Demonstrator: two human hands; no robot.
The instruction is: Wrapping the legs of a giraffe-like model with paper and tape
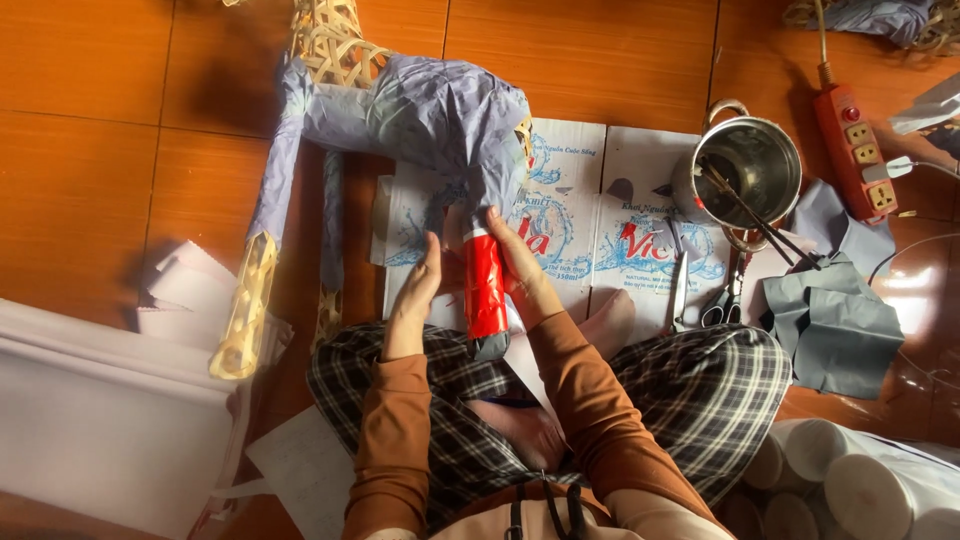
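I sit cross-legged on the floor with a woven bamboo frame figure partly covered in pale lilac paper in front of me. One of its legs is wrapped in red paper with a grey end. My left hand rests flat against the left side of that red leg. My right hand presses on its right side, fingers reaching up to the lilac paper above. Another bare bamboo leg hangs at the left.
A flattened cardboard box lies under the work. On it are a metal pot with sticks inside, scissors and grey paper pieces. An orange power strip lies right. White paper stacks sit left, paper rolls bottom right.
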